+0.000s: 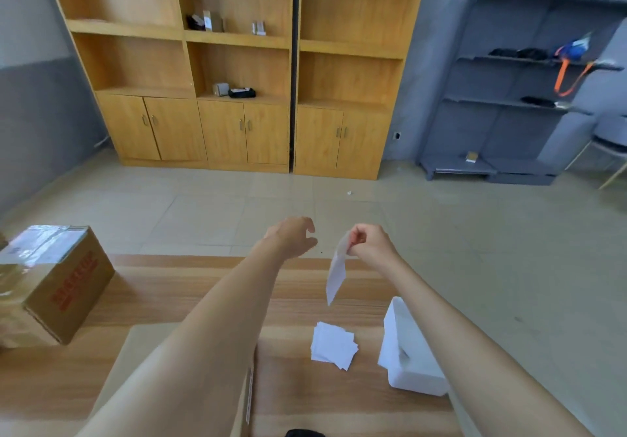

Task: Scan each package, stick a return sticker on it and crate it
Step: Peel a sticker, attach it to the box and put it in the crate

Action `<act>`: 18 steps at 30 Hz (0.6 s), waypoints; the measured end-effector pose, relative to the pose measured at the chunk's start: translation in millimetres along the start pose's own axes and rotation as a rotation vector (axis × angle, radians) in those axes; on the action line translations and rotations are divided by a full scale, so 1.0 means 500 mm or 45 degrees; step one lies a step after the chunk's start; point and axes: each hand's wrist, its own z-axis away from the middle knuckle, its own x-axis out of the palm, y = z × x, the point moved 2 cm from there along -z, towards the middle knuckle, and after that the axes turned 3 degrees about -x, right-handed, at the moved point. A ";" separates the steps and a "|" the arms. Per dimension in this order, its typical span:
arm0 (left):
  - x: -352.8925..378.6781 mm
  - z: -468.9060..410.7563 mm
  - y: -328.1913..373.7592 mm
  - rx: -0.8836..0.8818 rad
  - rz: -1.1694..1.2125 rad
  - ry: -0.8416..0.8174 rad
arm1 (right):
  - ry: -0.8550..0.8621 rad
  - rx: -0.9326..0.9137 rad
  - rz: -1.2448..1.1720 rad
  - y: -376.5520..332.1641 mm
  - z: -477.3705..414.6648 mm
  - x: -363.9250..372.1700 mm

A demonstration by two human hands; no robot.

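Dangling above sticker pile, return sticker hung pinched by top edge in right grip, probably kept clear of bench so backing could be peeled. Left grip, fingers loosely spread and empty, hovered beside sticker, up-left of pile. Tan package lay left of pile under left forearm; cardboard box far left of pile; white box just right.

White sticker at right hand | white sticker stack below that hand | white container under its forearm | brown carton, red print, far left of left hand | desk: striped light-brown wood grain
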 end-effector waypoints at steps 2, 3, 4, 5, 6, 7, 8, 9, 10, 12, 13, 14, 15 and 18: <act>-0.008 0.010 0.018 0.063 0.061 -0.032 | -0.001 -0.020 -0.033 -0.012 0.010 0.001; -0.010 0.015 0.026 0.094 0.086 -0.052 | -0.002 -0.023 -0.053 -0.016 0.013 0.001; -0.011 0.021 0.033 0.119 0.101 -0.075 | 0.001 -0.023 -0.073 -0.019 0.015 0.000; -0.012 0.026 0.039 0.140 0.110 -0.097 | 0.002 -0.023 -0.085 -0.022 0.018 -0.003; -0.013 0.032 0.043 0.153 0.109 -0.119 | -0.001 -0.018 -0.091 -0.024 0.021 -0.005; -0.014 0.036 0.045 0.166 0.108 -0.135 | -0.006 -0.027 -0.094 -0.026 0.024 -0.006; -0.015 0.040 0.047 0.172 0.108 -0.149 | -0.012 -0.038 -0.097 -0.025 0.027 -0.006; -0.016 0.044 0.049 0.181 0.115 -0.158 | -0.020 -0.053 -0.102 -0.024 0.028 -0.005; -0.017 0.046 0.050 0.184 0.127 -0.167 | -0.028 -0.065 -0.107 -0.021 0.029 -0.004; -0.018 0.050 0.050 0.188 0.157 -0.178 | -0.036 -0.080 -0.108 -0.018 0.030 -0.002; -0.018 0.051 0.050 0.186 0.174 -0.179 | -0.032 -0.088 -0.105 -0.017 0.029 -0.002; -0.015 0.049 0.048 0.178 0.195 -0.181 | -0.028 -0.096 -0.101 -0.017 0.031 -0.001; -0.013 0.047 0.047 0.166 0.224 -0.186 | -0.027 -0.106 -0.101 -0.018 0.033 0.000; -0.013 0.050 0.051 0.136 0.311 -0.221 | -0.034 -0.138 -0.072 -0.018 0.037 0.005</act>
